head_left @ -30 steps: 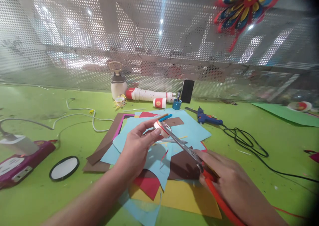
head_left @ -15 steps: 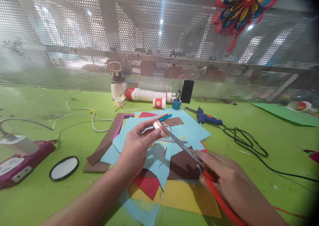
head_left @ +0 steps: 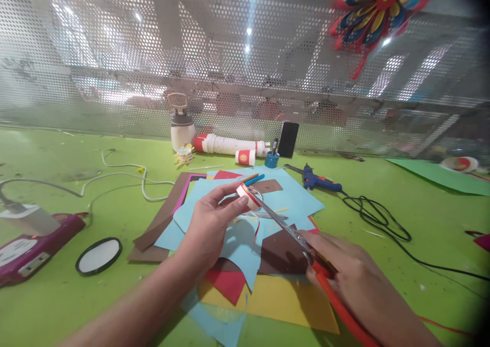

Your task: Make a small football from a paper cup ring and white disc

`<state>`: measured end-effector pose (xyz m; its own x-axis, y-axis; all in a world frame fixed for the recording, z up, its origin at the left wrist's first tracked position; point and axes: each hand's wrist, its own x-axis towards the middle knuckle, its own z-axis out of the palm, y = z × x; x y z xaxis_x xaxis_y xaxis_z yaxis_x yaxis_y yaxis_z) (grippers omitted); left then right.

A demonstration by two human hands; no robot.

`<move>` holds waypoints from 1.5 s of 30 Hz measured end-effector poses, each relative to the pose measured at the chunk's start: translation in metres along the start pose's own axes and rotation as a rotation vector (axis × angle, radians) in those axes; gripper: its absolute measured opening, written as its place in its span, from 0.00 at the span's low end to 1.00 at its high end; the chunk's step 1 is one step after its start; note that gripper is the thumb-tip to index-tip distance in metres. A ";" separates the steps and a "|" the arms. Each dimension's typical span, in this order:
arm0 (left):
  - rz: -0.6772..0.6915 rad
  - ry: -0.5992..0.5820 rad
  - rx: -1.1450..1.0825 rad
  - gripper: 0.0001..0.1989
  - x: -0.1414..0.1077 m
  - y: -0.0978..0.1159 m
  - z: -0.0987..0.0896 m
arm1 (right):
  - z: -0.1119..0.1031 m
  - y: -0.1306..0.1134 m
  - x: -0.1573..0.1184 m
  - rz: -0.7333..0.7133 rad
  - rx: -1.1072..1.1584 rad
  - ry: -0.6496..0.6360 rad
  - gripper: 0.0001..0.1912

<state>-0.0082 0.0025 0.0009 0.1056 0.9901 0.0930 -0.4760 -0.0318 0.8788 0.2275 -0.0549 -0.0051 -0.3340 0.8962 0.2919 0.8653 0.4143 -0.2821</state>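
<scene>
Perforated screening (head_left: 115,46) backs a green tabletop (head_left: 440,219) strewn with coloured paper (head_left: 201,199). Above those sheets, a white paper ring (head_left: 245,194) with a red band sits at the fingertips of the left hand (head_left: 209,227), thumb below and forefinger above, closed just enough to pinch its left side. Fingers of the right hand (head_left: 352,268) are curled around the orange handles of a pair of scissors (head_left: 277,218), whose blade tips reach the ring's right side (whether they grip the edge, I cannot tell). A blue glue gun (head_left: 321,181) lies beyond, to the right.
</scene>
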 end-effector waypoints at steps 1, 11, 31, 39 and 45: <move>-0.006 -0.001 -0.003 0.17 0.000 0.000 0.000 | 0.000 0.000 0.000 0.011 0.005 -0.009 0.19; 0.027 0.024 0.011 0.18 0.004 0.004 0.001 | -0.006 -0.007 0.003 0.042 0.068 -0.003 0.20; 0.012 0.021 0.047 0.23 0.004 -0.002 -0.002 | 0.008 0.002 -0.001 0.069 0.167 -0.019 0.22; 0.015 0.004 0.050 0.21 0.004 -0.001 -0.001 | 0.014 0.006 -0.002 0.058 0.144 0.025 0.22; 0.017 -0.014 0.041 0.21 0.002 0.001 0.000 | 0.014 0.006 -0.003 0.027 0.112 0.035 0.18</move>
<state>-0.0086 0.0041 0.0017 0.1103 0.9873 0.1145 -0.4417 -0.0545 0.8955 0.2287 -0.0524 -0.0199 -0.2962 0.9021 0.3139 0.8262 0.4069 -0.3896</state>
